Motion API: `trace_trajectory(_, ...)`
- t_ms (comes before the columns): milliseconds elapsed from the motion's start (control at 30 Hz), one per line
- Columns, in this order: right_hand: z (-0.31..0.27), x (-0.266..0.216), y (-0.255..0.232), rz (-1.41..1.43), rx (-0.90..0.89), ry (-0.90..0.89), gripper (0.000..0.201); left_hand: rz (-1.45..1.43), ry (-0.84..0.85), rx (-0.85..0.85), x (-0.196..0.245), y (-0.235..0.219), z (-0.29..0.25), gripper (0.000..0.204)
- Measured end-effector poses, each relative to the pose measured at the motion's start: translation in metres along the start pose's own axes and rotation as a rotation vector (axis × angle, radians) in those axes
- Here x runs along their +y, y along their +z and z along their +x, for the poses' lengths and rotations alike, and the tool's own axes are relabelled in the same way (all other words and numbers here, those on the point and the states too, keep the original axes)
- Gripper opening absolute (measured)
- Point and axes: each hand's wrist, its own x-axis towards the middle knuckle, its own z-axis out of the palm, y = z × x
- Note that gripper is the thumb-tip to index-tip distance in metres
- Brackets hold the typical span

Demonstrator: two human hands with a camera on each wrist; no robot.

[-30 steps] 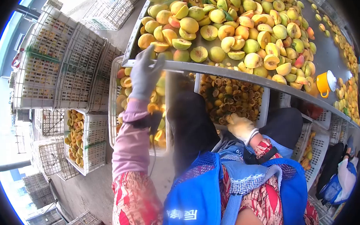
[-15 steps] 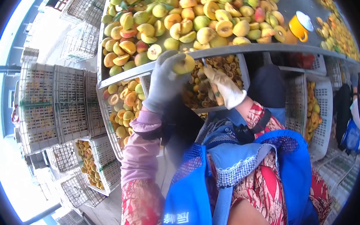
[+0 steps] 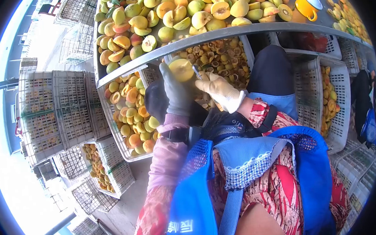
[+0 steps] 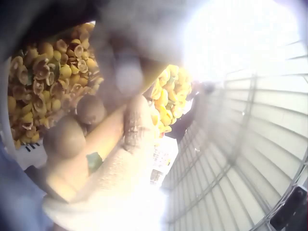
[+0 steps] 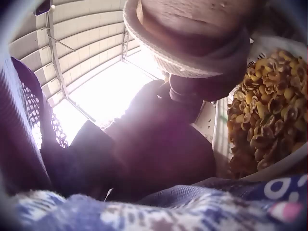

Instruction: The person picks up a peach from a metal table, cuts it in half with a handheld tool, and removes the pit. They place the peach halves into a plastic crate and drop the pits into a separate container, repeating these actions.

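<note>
In the head view my left hand (image 3: 176, 90), in a grey glove, holds a yellow peach half (image 3: 180, 70) just below the metal table edge (image 3: 234, 31). My right hand (image 3: 221, 90), in a cream glove, grips a small tool (image 3: 196, 72) with a thin metal end close to the fruit. Its wooden handle (image 4: 108, 134) shows between the gloved fingers in the left wrist view. Under both hands stands a crate of scooped-out peach pieces (image 3: 219, 58). In the right wrist view the glove cuff (image 5: 178, 62) shows, but the tool is hidden.
Peaches and halves (image 3: 165, 16) are heaped on the table, with a yellow enamel mug (image 3: 307, 5) farther right. A crate of peach halves (image 3: 132, 116) stands to the left. Stacked crates (image 3: 41, 116) rise beyond it, and another crate (image 3: 338, 101) stands right of my knee.
My left hand has come from the heap on the table, picked up a peach half and brought it down toward my right hand. The right hand has lifted from the crate with the tool.
</note>
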Motion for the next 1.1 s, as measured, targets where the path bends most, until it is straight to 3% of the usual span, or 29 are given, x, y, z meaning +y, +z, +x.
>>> trace_trajectory(33, 0.011, 0.014, -0.003, -0.162, 0.068, -0.181, 0.024, -0.028, -0.082, -0.010, 0.001, -0.005, 0.001, 0.055)
trace_trajectory(67, 0.028, 0.037, -0.007, -0.326, 0.137, -0.363, 0.025, 0.077, -0.031, -0.046, -0.002, -0.007, 0.002, 0.053)
trace_trajectory(167, 0.024, 0.021, -0.004, 0.156, 0.155, -0.141, 0.026, 0.356, 0.109, -0.153, -0.018, -0.007, 0.004, 0.048)
trace_trajectory(233, 0.026, 0.020, -0.007, 0.573, -0.076, -0.038, 0.029, 0.470, 0.201, -0.179, -0.020, -0.005, 0.002, 0.047)
trace_trajectory(367, 0.036, 0.036, -0.016, 0.097, 0.021, -0.031, 0.042, 0.554, 0.285, -0.081, -0.015, -0.007, 0.005, 0.050)
trace_trajectory(400, 0.035, 0.032, -0.013, -0.194, 0.183, -0.025, 0.042, 0.551, 0.277, -0.077, -0.017, -0.013, 0.008, 0.051)
trace_trajectory(500, 0.035, 0.039, -0.007, -0.527, 0.364, -0.332, 0.043, 0.540, 0.250, -0.069, -0.028, -0.031, 0.016, 0.055)
trace_trajectory(567, 0.036, 0.042, -0.011, -0.921, 0.294, -0.384, 0.040, 0.406, 0.175, -0.021, -0.036, -0.037, 0.020, 0.057)
trace_trajectory(633, 0.019, 0.015, -0.001, -0.873, 0.249, -0.221, 0.040, 0.134, 0.068, 0.090, -0.037, -0.034, 0.022, 0.059)
trace_trajectory(667, 0.019, 0.015, 0.000, -0.895, 0.246, -0.197, 0.038, 0.160, 0.088, 0.105, -0.038, -0.035, 0.022, 0.059)
trace_trajectory(867, 0.026, 0.026, 0.002, -0.839, 0.206, -0.210, 0.046, 0.290, 0.192, 0.185, -0.047, -0.042, 0.020, 0.059)
trace_trajectory(967, 0.043, 0.055, -0.006, -0.886, 0.087, -0.340, 0.038, 0.316, 0.250, 0.208, -0.048, -0.035, 0.019, 0.059)
trace_trajectory(1033, 0.048, 0.060, -0.008, -0.867, 0.055, -0.333, 0.040, 0.313, 0.176, 0.190, -0.046, -0.036, 0.018, 0.058)
trace_trajectory(1100, 0.049, 0.061, -0.009, -0.855, 0.037, -0.281, 0.042, 0.283, -0.004, 0.140, -0.039, -0.037, 0.018, 0.057)
